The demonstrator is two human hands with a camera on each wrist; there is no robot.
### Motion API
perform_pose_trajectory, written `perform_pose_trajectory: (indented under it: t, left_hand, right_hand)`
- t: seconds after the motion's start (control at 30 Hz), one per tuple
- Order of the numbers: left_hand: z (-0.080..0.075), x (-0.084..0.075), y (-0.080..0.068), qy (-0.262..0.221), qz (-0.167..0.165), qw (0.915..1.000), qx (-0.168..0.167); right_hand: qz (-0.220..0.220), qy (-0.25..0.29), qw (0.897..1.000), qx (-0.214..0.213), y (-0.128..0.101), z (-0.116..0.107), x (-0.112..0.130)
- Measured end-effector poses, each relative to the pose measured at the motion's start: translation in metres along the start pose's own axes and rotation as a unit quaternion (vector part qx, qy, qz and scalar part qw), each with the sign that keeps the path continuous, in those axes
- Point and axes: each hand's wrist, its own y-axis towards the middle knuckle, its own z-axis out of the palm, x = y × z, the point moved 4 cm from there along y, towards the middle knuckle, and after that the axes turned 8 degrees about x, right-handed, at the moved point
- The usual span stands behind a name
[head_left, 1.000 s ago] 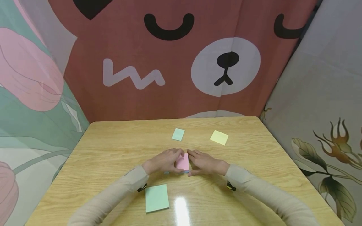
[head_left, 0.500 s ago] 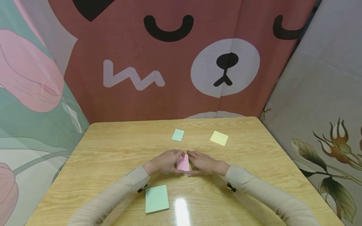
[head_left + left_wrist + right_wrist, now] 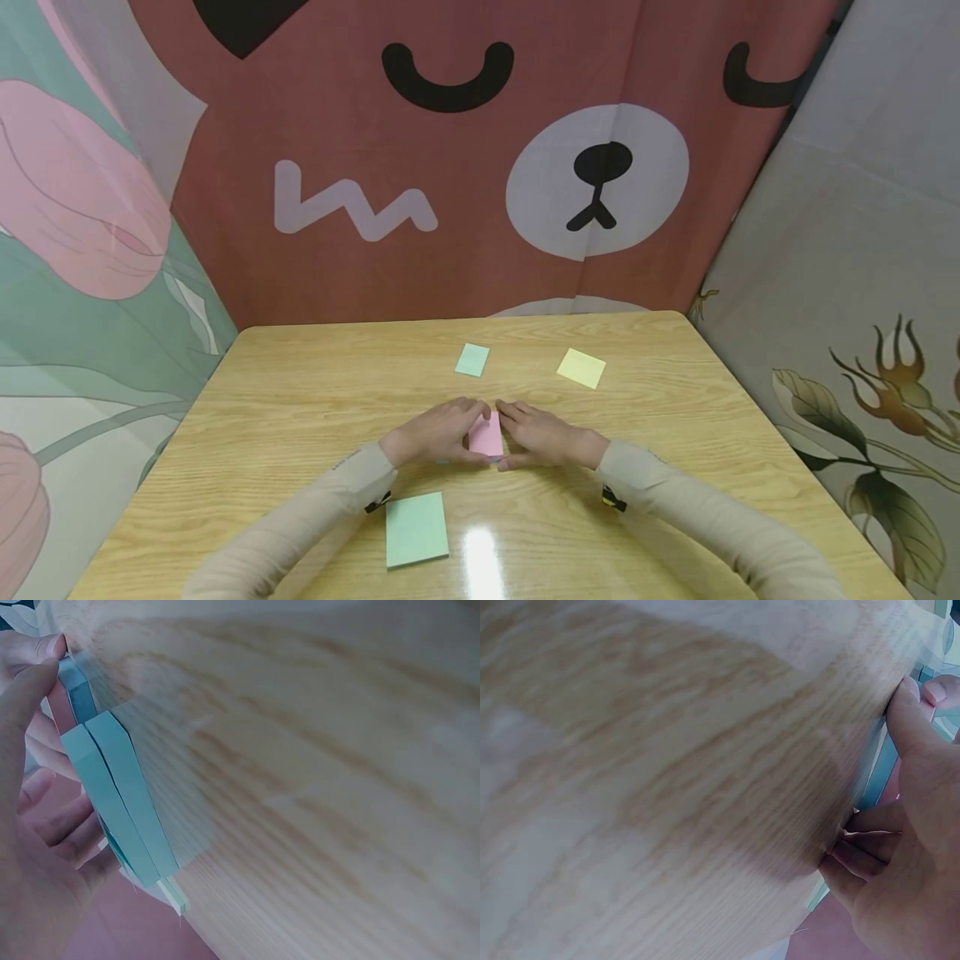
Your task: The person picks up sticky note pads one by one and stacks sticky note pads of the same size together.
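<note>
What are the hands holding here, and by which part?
Both hands hold one small pad of sticky notes, pink on top: the left hand grips its left edge, the right hand its right edge, just above the table.

Even bright light from above; white glare on near table (image 3: 480, 554). Head view sharp w/ wide-angle bending; wrist views blurred.

Long beige sleeves (image 3: 315, 508), small black cuff tabs (image 3: 377, 502)
</note>
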Motion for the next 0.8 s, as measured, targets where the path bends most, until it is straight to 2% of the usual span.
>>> perform_pose_trajectory:
  t: [0.23,0.47,0.8]
  left_hand:
    - [0.003,0.003,-0.003,0.026,0.004,0.9997,0.004]
    - [0.006,0.011,-0.006,0.048,-0.048,0.9964,0.051]
    - [0.005,0.014,-0.013,0.033,-0.076,0.9944,0.066]
  right_hand:
    - [-0.001,0.001,1.0,-0.005,0.0,0.001,0.0]
    - [0.012,-0.007,1.0,0.008,0.001,0.002,-0.001]
    - [0.01,-0.012,1.0,0.003,0.002,0.004,-0.002]
